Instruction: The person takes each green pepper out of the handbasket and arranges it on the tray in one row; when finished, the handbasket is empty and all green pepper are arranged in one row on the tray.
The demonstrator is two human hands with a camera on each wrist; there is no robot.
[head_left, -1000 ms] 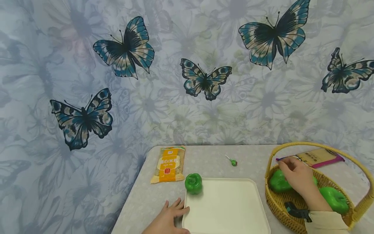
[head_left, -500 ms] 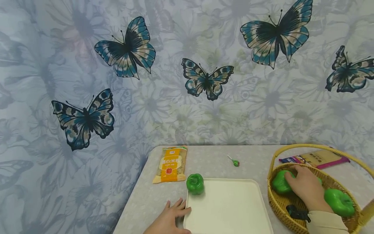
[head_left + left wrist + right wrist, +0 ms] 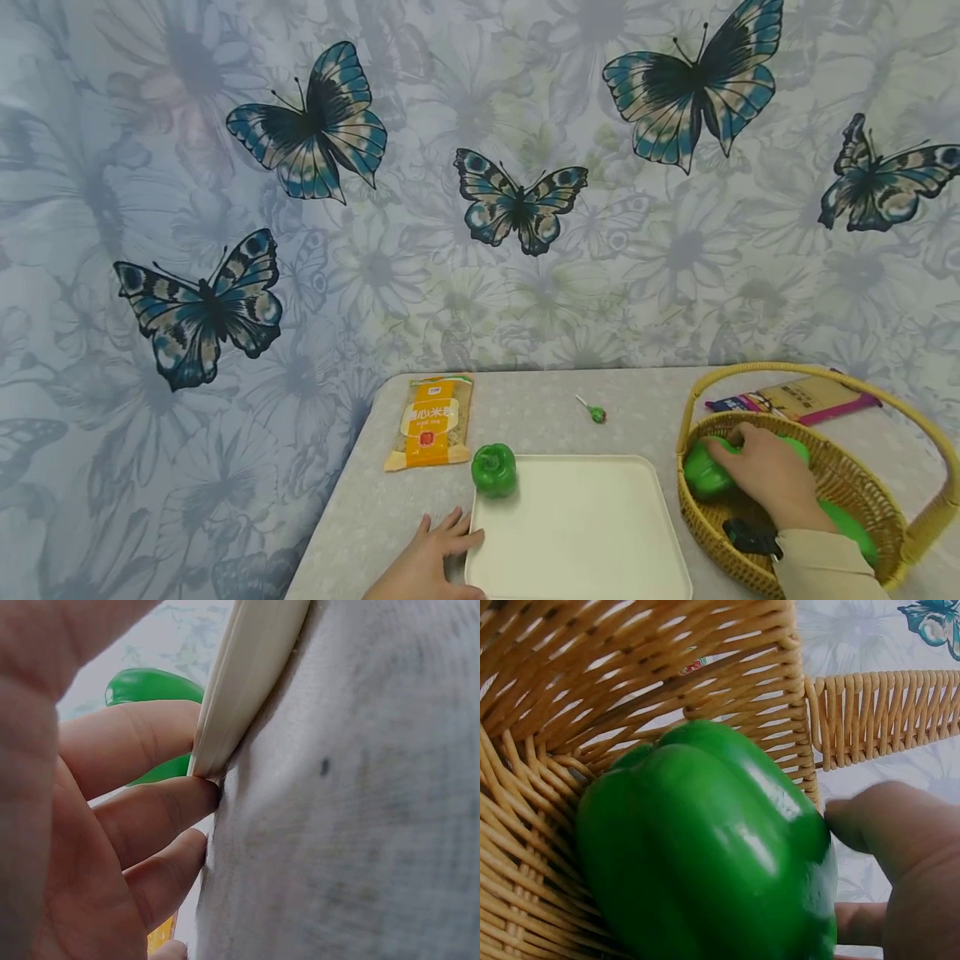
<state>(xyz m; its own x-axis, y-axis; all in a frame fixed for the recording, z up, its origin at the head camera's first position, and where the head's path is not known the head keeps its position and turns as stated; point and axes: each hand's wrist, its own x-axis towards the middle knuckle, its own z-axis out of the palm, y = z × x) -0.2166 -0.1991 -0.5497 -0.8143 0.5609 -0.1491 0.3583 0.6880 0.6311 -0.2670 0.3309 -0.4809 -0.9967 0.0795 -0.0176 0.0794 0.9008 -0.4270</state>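
In the head view my left hand (image 3: 429,557) rests at the left edge of a cream rectangular tray (image 3: 585,533), fingers spread. The left wrist view shows those fingertips against the tray's side wall (image 3: 251,682). A green bell pepper (image 3: 493,471) sits on the tray's far left corner. My right hand (image 3: 772,479) reaches into a woven basket (image 3: 855,462) and grips a green bell pepper (image 3: 705,840) there, thumb on its near side; the other fingers are mostly hidden behind it. Another green pepper (image 3: 851,529) lies in the basket, partly behind my sleeve.
A yellow food packet (image 3: 431,421) lies at the table's back left. Behind the tray is a small lollipop (image 3: 597,413). The basket's tall handle (image 3: 795,367) arches over my right arm, with a purple-edged packet (image 3: 806,400) behind. A butterfly-patterned wall covering (image 3: 517,317) backs the table.
My right hand has come down from above the basket's pepper and its fingers have closed round it. My sleeve now covers more of the other pepper. The left hand stays at the tray.
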